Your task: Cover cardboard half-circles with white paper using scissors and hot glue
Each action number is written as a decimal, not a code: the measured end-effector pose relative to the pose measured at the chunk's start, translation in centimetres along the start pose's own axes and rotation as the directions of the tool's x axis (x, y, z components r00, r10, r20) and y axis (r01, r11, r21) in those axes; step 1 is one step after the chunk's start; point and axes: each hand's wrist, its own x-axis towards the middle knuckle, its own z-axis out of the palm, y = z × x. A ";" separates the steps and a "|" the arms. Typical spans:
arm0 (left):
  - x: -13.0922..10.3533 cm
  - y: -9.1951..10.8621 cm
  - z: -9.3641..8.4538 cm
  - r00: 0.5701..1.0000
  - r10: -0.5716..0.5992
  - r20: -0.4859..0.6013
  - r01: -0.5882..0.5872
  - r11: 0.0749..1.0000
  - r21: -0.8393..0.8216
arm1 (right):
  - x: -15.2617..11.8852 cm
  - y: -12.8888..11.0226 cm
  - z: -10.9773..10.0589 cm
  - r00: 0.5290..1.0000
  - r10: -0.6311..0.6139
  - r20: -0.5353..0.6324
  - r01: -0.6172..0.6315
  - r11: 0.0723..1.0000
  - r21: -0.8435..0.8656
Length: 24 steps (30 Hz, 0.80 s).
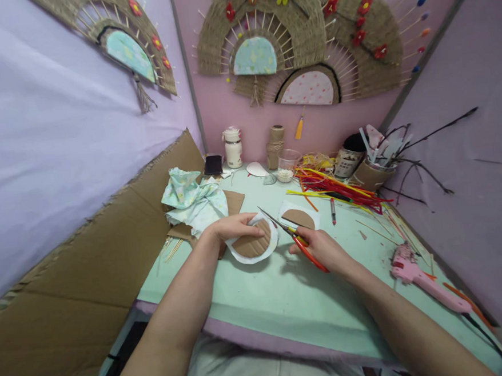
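Observation:
My left hand (239, 227) grips a half-round piece of brown cardboard (250, 246) with a white fabric border (252, 260) around it, thumb on top. In my right hand (317, 246) is a pair of scissors (300, 243) with red and yellow handles. Their blades stand apart and point up and left, close to the right edge of the held piece. Just behind the scissors lies a second cardboard half-round (298, 217) on white fabric. Crumpled light-green patterned fabric (196, 200) rests left of my left hand, partly over a flat brown cardboard piece (234, 200).
A pink glue gun (429, 284) lies at the right. Red and yellow pipe cleaners (341, 188), a marker (333, 211), a clear cup (288, 165), a twine spool (276, 146), a white bottle (232, 147) and a phone (213, 164) sit farther back. A large cardboard sheet (88, 262) stands left.

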 end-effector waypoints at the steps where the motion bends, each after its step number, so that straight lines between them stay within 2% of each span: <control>1: 0.0 0.0 0.0 1.000 -0.001 0.000 0.001 1.000 0.000 | 0.0 0.0 0.0 1.000 -0.001 0.002 0.001 1.000 0.004; 7: 0.1 -0.2 -0.2 1.000 -0.018 -0.007 0.019 0.999 0.035 | -0.1 -0.2 -0.2 1.000 -0.010 0.008 0.010 0.999 0.035; 13: 0.1 -0.1 -0.1 0.996 -0.084 -0.014 0.085 0.992 0.092 | -0.3 -0.3 -0.1 0.998 0.003 0.057 -0.005 0.999 0.046; 19: 0.3 0.0 0.1 0.998 0.010 0.065 -0.022 0.982 0.188 | -0.2 -0.1 0.1 0.998 -0.008 0.062 0.004 0.998 0.055; 24: 0.1 0.0 0.2 0.997 -0.031 0.065 0.023 0.992 0.125 | 0.1 0.5 0.4 1.000 -0.010 0.022 0.008 0.994 0.105</control>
